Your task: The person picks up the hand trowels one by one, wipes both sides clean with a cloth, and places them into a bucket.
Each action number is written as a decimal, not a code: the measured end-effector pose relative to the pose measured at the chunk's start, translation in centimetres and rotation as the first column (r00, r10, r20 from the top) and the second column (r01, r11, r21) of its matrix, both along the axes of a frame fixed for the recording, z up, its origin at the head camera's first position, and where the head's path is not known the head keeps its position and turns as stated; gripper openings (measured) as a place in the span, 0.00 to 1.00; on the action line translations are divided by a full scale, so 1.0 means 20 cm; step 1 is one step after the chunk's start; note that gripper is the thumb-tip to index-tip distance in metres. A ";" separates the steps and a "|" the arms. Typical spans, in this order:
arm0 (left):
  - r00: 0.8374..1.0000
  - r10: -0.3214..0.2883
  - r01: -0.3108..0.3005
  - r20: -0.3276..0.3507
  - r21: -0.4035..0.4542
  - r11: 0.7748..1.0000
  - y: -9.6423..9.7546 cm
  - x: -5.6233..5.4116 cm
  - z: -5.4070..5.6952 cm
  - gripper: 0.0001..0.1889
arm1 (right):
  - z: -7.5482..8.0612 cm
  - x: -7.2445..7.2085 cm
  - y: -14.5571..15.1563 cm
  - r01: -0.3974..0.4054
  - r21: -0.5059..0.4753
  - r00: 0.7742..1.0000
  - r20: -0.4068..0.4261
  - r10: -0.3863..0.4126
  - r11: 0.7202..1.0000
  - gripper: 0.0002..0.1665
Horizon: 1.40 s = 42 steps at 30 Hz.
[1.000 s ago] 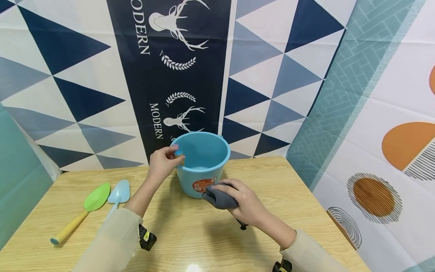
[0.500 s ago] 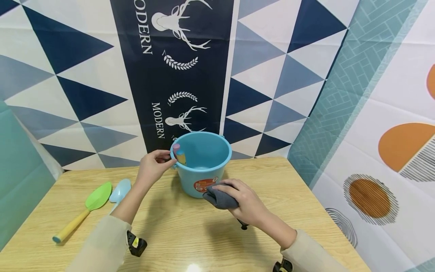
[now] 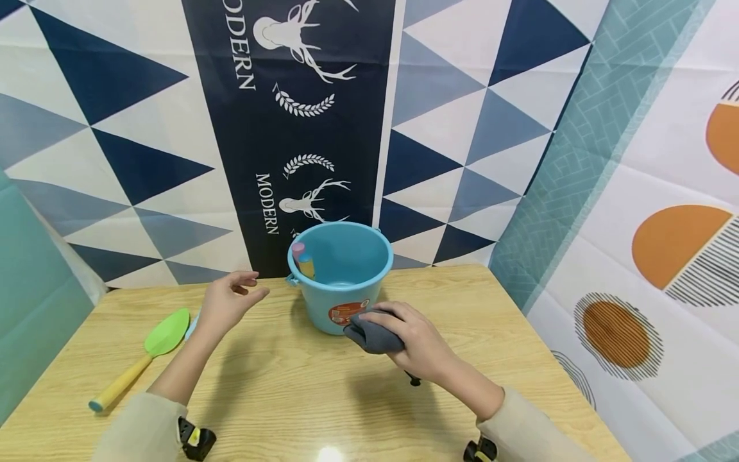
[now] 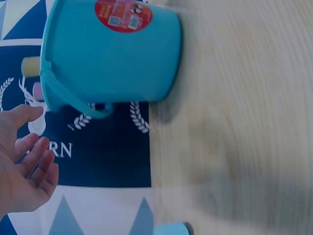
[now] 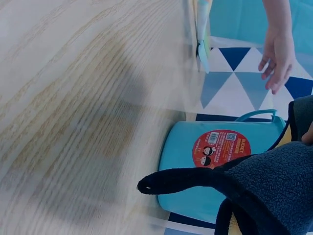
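A blue bucket (image 3: 346, 307) with a red label stands upright near the back of the table. Two handle ends, one pink (image 3: 297, 249) and one yellow with a blue tip (image 3: 306, 265), lean against its inner left wall; their lower parts are hidden. To the left of the bucket, my left hand (image 3: 226, 303) hovers above the table, fingers relaxed and holding nothing. My right hand (image 3: 420, 340) grips a folded dark grey cloth (image 3: 375, 331) in front of the bucket's right side. In the right wrist view the cloth (image 5: 279, 181) hangs in folds across the bucket.
On the table's left lies a green trowel (image 3: 167, 332) with a yellow handle. A light blue trowel (image 3: 193, 325) beside it is mostly hidden behind the left forearm. Patterned sheets (image 3: 462, 128) rise behind the wooden table (image 3: 312, 391).
My left hand has let go of the yellow-handled tool inside the bucket and drawn back to the left. My right hand has stayed in place with the cloth.
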<state>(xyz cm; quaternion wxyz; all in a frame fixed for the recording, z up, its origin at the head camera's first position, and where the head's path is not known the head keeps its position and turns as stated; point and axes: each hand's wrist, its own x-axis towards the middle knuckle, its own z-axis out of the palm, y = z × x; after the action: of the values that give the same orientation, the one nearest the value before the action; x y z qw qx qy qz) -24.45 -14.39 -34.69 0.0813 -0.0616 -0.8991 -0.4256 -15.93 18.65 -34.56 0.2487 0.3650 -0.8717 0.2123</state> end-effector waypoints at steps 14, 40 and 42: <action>0.998 0.044 -0.037 0.051 -0.117 0.992 -0.22 0.10 -0.11 0.30 | 0.01 -0.02 0.01 -0.014 0.007 1.000 -0.021 0.014 1.000 0.31; 0.972 0.130 -0.090 0.195 -0.202 0.975 -0.45 0.28 -0.36 0.34 | 0.02 -0.03 0.04 0.007 -0.020 1.000 -0.015 -0.008 1.000 0.31; 0.968 0.140 -0.096 0.209 -0.210 0.973 -0.46 0.28 -0.38 0.34 | 0.02 -0.03 0.04 0.012 -0.023 1.000 -0.014 -0.012 1.000 0.31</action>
<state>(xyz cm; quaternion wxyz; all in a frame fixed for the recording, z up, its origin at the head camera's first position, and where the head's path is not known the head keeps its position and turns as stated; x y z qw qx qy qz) -18.82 -23.52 -42.25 -0.0012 0.0326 -0.9425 -0.3325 -16.44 19.41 -34.22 0.2601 0.3584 -0.8696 0.2181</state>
